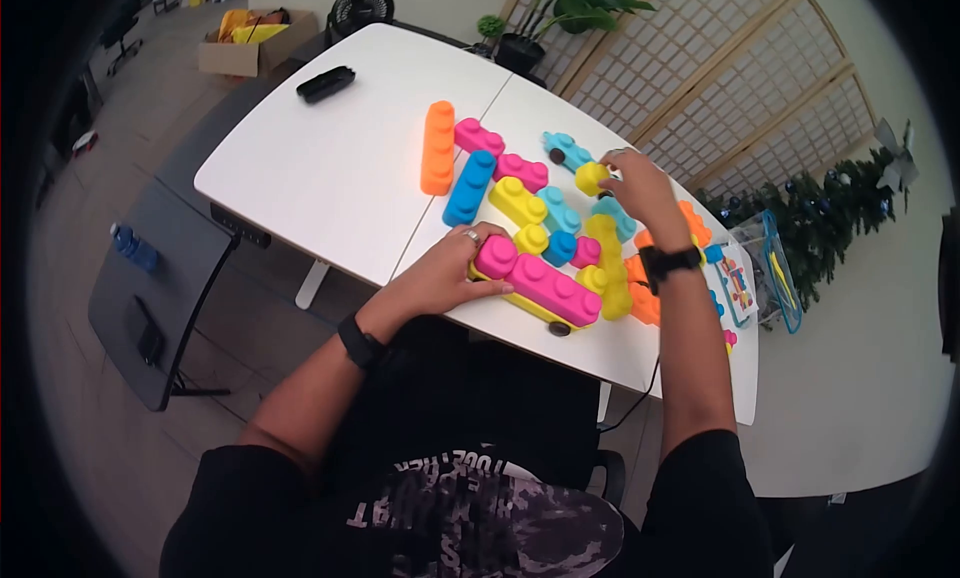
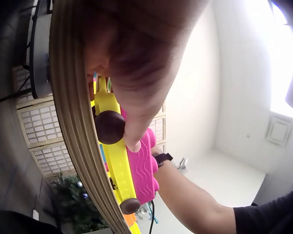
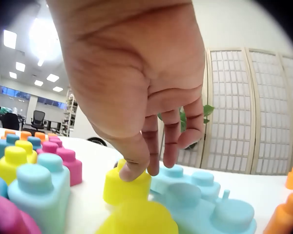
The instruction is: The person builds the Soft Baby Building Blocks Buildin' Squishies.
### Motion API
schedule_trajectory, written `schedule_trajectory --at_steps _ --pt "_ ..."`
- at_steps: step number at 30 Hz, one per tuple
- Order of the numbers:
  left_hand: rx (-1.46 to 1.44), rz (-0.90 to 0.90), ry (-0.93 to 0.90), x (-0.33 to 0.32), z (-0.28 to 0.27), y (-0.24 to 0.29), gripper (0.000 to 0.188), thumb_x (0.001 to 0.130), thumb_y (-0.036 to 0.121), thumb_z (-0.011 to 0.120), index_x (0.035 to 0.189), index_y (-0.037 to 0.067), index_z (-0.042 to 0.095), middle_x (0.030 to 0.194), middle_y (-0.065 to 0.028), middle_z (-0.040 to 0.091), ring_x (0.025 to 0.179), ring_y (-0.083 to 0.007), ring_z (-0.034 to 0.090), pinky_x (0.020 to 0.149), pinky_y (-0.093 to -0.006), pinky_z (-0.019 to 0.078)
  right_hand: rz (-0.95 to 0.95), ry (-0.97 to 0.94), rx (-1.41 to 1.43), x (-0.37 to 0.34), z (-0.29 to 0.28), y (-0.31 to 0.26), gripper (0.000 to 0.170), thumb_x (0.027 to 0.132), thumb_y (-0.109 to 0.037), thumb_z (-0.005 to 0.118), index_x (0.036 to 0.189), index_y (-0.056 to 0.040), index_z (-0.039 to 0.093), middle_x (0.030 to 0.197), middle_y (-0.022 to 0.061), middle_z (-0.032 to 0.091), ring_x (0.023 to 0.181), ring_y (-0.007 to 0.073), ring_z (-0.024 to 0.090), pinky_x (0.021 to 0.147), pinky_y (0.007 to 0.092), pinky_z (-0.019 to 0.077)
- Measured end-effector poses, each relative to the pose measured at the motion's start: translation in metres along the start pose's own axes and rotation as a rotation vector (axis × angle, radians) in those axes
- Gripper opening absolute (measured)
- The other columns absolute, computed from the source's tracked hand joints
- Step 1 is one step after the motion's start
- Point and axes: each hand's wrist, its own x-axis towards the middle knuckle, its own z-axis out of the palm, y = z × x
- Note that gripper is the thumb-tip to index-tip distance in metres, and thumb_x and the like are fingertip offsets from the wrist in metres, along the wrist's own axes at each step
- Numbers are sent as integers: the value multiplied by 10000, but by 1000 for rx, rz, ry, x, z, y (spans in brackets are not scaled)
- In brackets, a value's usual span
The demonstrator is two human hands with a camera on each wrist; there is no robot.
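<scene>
My left hand (image 1: 440, 270) grips the end of a yellow wheeled toy car (image 2: 118, 163) at the table's near edge. Pink building blocks (image 1: 550, 287) sit along the car's top. In the left wrist view, the thumb presses the pink side, above a dark wheel (image 2: 110, 127); the other fingers are largely hidden. Farther back, my right hand (image 1: 642, 186) pinches a small yellow block (image 3: 128, 186) between thumb and fingers. That block is right beside a light blue wheeled toy (image 1: 567, 152). In the right wrist view, light blue blocks (image 3: 205, 204) stand close to the fingertips.
Between the hands lie several yellow, blue and pink blocks. An orange block (image 1: 438, 148) and a blue block (image 1: 469, 188) lie left of them. Orange blocks (image 1: 643, 303) and a clear bag (image 1: 780, 273) are at the right. A black object (image 1: 326, 84) lies at the far left.
</scene>
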Motion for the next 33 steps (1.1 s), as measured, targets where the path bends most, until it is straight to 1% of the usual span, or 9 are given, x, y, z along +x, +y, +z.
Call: schedule_trajectory --at_steps 5,13,17,20,23,26,27,29,33 --pt "-33 -15 -26 1 -1 0 640 926 345 879 1405 42 582 1302 -153 645 1255 -315 600 1086 -405 487 -113 -260 80 -79 -87 -109 301 905 -213 811 1175 -85 771 1172 120 749 1126 345 709 926 461 571" --pt "-54 -8 -41 1 -1 0 636 928 357 875 1406 60 579 1261 -151 657 1273 -330 566 1097 -417 470 -46 -366 51 -86 -69 -153 346 877 -194 844 1128 18 736 952 238 759 950 423 735 841 475 578" --pt "-18 11 -49 2 1 -5 641 926 363 875 1408 63 578 1267 -152 653 1275 -332 568 1104 -427 464 -46 -357 237 -83 -54 -130 326 902 -184 840 1119 33 730 949 189 784 900 358 766 811 427 590" --pt "17 -29 -84 3 -4 0 651 926 361 872 1421 65 570 1290 -153 644 1288 -334 566 1115 -428 458 -192 -564 463 -63 -62 -99 410 916 -240 853 1196 33 731 1019 155 797 928 298 767 831 403 593" --pt "-3 -17 -60 0 1 -5 680 919 359 877 1445 71 556 1324 -162 625 1312 -340 551 1129 -429 451 176 -492 687 -13 -23 -48 539 910 -320 874 1288 32 717 1104 163 791 989 289 758 880 401 591" --pt "-15 41 -23 1 3 -8 720 906 362 887 1471 80 543 1364 -177 598 1341 -354 526 1144 -438 442 115 -279 364 6 47 -18 614 878 -408 885 1302 6 724 1150 197 788 1071 349 752 925 431 587" --pt "-13 60 -14 1 1 -8 733 901 363 891 1479 82 538 1378 -183 588 1350 -359 517 1150 -442 438 61 -341 304 9 62 -15 631 863 -406 886 1314 3 721 1190 227 772 1131 372 735 984 437 573" --pt "22 62 -22 2 -7 1 749 867 381 920 1471 120 563 1372 -177 581 1346 -368 505 1154 -457 431 38 -422 244 15 54 -27 608 856 -357 881 1331 -16 715 1231 245 755 1179 376 721 1005 433 568" --pt "21 85 26 1 3 -11 627 882 381 910 1394 146 635 1310 -128 596 1299 -349 520 1151 -445 414 53 -221 274 1 36 -15 627 834 -278 871 1370 -24 669 1169 252 764 1129 386 736 967 440 584"
